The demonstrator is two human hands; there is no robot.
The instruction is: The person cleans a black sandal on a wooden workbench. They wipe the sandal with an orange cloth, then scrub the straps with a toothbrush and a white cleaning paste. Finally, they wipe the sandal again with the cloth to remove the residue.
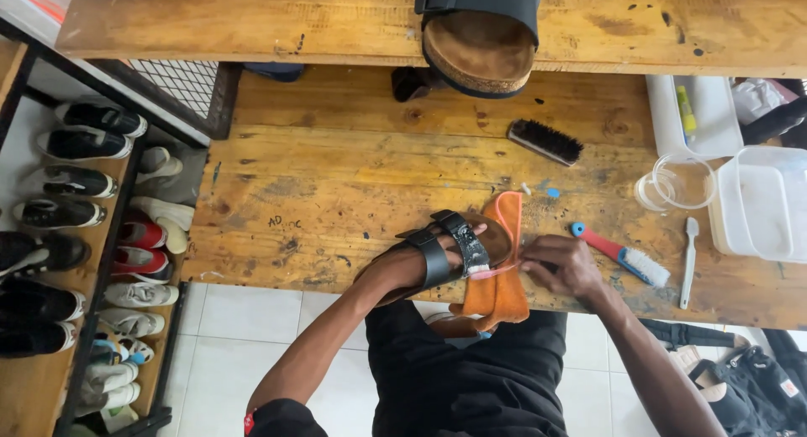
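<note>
The left hand (412, 265) is pushed inside a black two-strap sandal (454, 244), wearing it like a glove; the straps hide the fingers, so I cannot tell whether they are curled or flat. The right hand (565, 267) is closed in a pinch on the edge of an orange cloth (503, 286), pressing it against the sandal's side. The sandal sits at the near edge of the wooden bench (336, 176), with the cloth under it and hanging off the edge toward the person's lap.

Just right of the sandal lies a red-and-blue brush (624, 255), and beyond that a white toothbrush (688, 260). Farther right stands a clear tub (761, 206), with a round clear cup (677, 182) beside it. Behind the sandal, deeper on the bench, lies a black brush (545, 141). A second sandal (479, 38) rests on the shelf above. Left of the bench, a rack (109, 235) holds rows of shoes.
</note>
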